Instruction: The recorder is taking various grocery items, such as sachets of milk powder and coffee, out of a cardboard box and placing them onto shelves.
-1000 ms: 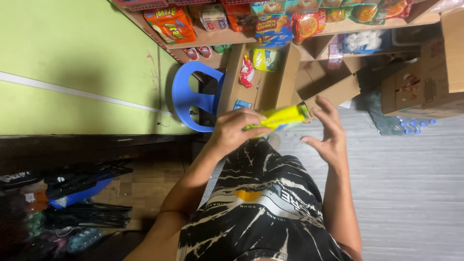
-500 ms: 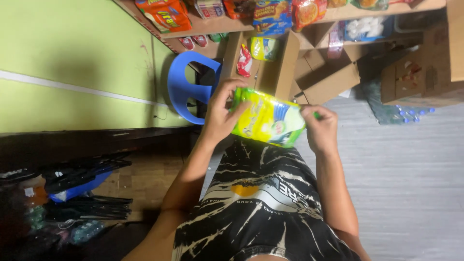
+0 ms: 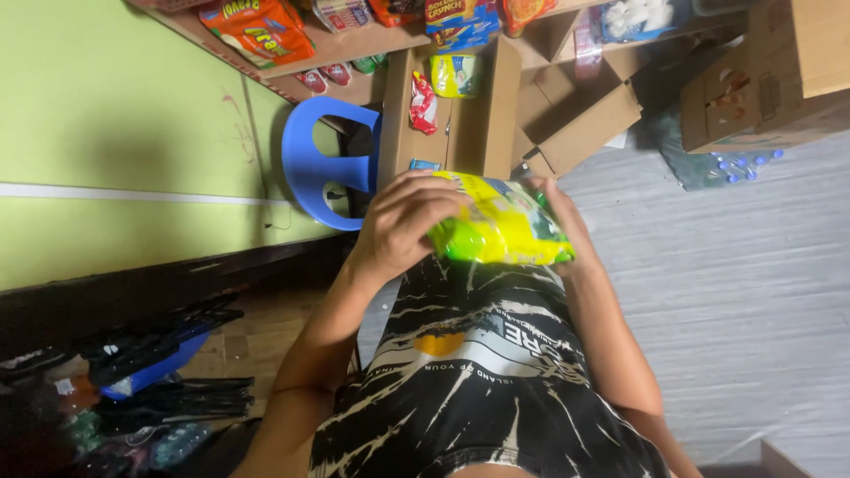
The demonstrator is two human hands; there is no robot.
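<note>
Both hands hold a yellow-green packet [image 3: 500, 232] flat against the chest: left hand [image 3: 403, 226] wraps its fingers over one end, right hand [image 3: 562, 226] cups the other from behind, steadying it. Beyond stand an open carton [image 3: 482, 124], a blue chair [image 3: 323, 159] and stocked shelves [image 3: 354, 40].

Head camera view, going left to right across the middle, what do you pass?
Green wall → blue plastic chair → left hand → yellow-green snack packet → right hand → grey plank floor.
</note>
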